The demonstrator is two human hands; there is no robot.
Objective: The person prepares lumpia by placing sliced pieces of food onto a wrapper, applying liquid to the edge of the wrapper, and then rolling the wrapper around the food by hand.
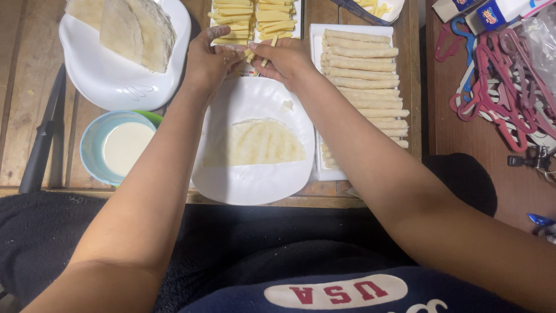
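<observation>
Cheese sticks [255, 20], cut pale yellow, lie in rows on a tray at the far edge of the tabletop [17, 87]; both hands meet just over its near end. The right hand [284, 58] pinches one stick in its grip, and the left hand [208, 61] seems to pinch another, though its fingertips are partly hidden. One wrapper [258, 142] lies flat and unfilled on the white plate [249, 185]. Many finished rolls [365, 75] fill the right-hand tray, while a stack of wrappers [133, 29] remains unused.
</observation>
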